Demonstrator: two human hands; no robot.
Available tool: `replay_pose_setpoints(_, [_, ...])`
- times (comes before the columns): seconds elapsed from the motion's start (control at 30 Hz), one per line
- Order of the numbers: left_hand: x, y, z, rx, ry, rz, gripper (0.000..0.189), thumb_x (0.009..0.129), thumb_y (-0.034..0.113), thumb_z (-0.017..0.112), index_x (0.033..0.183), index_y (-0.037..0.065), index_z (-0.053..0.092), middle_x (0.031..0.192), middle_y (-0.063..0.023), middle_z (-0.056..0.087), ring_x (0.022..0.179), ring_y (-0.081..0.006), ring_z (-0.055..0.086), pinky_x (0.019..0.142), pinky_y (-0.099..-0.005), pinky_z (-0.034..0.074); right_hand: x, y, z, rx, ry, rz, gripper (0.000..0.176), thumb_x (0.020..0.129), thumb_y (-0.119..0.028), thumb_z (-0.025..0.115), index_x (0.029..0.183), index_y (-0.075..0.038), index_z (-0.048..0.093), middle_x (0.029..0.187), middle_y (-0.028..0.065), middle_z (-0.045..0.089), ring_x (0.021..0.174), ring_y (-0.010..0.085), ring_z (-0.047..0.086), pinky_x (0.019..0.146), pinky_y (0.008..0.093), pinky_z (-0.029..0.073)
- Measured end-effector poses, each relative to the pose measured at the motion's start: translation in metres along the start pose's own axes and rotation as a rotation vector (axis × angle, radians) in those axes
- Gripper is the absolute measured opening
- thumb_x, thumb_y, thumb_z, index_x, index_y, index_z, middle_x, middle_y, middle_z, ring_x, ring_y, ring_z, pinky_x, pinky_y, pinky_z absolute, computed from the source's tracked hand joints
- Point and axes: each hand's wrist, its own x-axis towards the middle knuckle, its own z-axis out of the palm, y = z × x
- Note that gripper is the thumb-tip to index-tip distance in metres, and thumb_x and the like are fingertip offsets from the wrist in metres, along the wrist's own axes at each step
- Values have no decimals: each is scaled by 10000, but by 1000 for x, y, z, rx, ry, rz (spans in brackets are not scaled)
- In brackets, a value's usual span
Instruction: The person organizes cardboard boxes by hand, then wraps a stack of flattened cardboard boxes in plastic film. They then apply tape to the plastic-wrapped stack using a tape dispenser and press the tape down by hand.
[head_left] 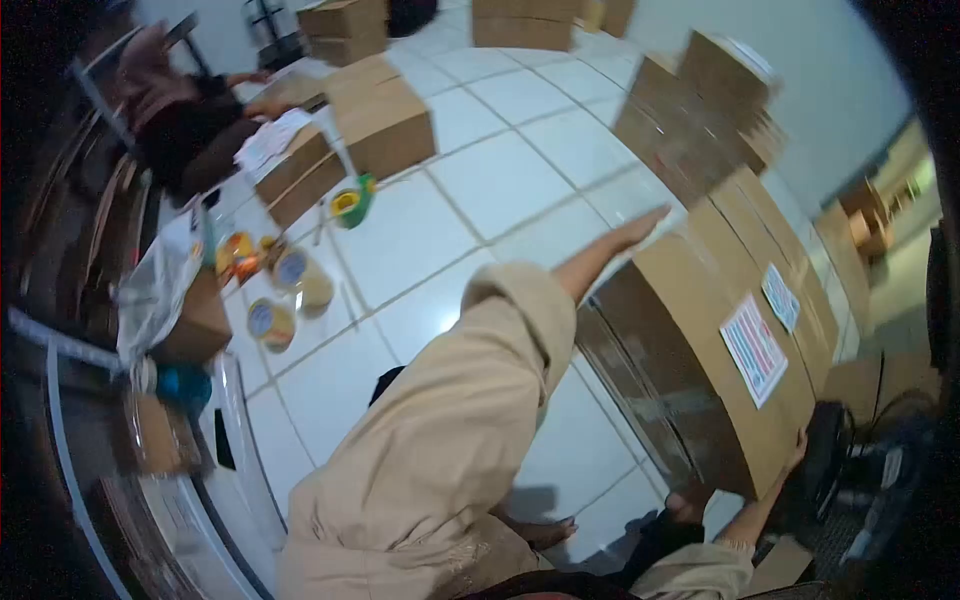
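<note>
A large taped cardboard box [690, 290] stands on the floor at the right, with two printed labels, one a white sheet [753, 350] with coloured lines. My left hand [638, 230] reaches past a wide beige sleeve to the box's far left corner. Its fingers are stretched out flat beside the taped edge. At the near right edge, my right hand [790, 462] grips the same box, its fingers against the end wall. My bare feet show on the tiles below the box.
Rolls of tape [272, 322] and a green tape dispenser [352, 202] lie on the tiled floor at the left. Another person [180, 110] sits at the upper left by smaller cartons [380, 115]. More boxes [695, 110] stand along the wall. Black equipment [830, 450] is close at the right.
</note>
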Motion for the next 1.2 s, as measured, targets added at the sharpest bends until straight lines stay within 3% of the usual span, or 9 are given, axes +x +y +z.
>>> replay_pose_setpoints(0.13, [-155,-89,-72,-106,236,228,533,878,449,429,1279,99,423,1188,-99,503,1134,-223,451,904,-398,368,-12,-14,-6,-440,154,-105,444,878,-258,410,1217,28,442,1175,212,503,1097,328,472,948,411,349])
replay_pose_setpoints(0.23, [-355,-120,-151,-29,756,-61,334,880,273,515,1092,20,562,973,-71,602,906,-154,554,812,-295,440,-32,-35,-7,-1144,210,-284,450,883,-254,404,1235,27,426,1197,220,486,1125,335,450,963,415,331])
replay_pose_setpoints(0.3, [-469,-153,-199,459,1223,-263,243,810,155,541,986,-9,580,911,-153,611,852,-255,589,747,-357,452,-39,-50,9,-1568,162,-491,455,887,-250,401,1247,27,415,1212,225,474,1143,340,435,973,418,319])
replay_pose_setpoints(0.4, [-583,-163,-229,1101,1150,-385,214,794,144,536,980,53,592,870,-114,547,890,-281,489,765,-383,381,-9,-59,109,-1741,165,-717,496,897,-288,420,1281,23,375,1285,225,396,1206,347,353,1009,406,261])
replay_pose_setpoints(0.43, [-597,-162,-223,1099,1150,-392,214,794,144,536,980,53,592,870,-114,547,890,-281,489,765,-383,381,-1,-55,173,-1710,234,-679,539,904,-329,442,1302,20,345,1342,221,329,1251,348,285,1034,392,214])
replay_pose_setpoints(0.47, [-602,-159,-215,1164,1164,-420,252,797,141,529,1031,59,569,938,-112,521,931,-276,467,788,-397,361,38,-48,183,-1859,-42,-1277,518,907,-319,432,1288,25,360,1320,209,360,1229,346,314,1028,395,228])
replay_pose_setpoints(0.7, [-605,-166,-205,1198,1163,-490,439,776,174,551,1184,54,444,1244,-164,376,1195,-306,306,923,-451,236,-74,152,614,-1551,-522,-1367,601,708,-177,657,1245,-53,420,1269,170,409,1220,332,332,1038,423,220])
replay_pose_setpoints(0.93, [-603,-163,-216,1133,1049,-540,505,755,185,546,1213,17,412,1302,-219,324,1236,-345,255,949,-490,181,-84,356,759,-1532,-1022,-1178,629,778,-303,573,1322,-125,313,1405,163,228,1327,307,161,1056,499,163])
replay_pose_setpoints(1.2, [-600,-172,-226,1187,950,-668,523,722,267,584,1164,9,478,1303,-231,352,1229,-371,287,947,-486,202,39,536,897,-1230,-872,-1069,591,824,-369,503,1322,-104,330,1388,162,277,1312,310,208,1049,503,182])
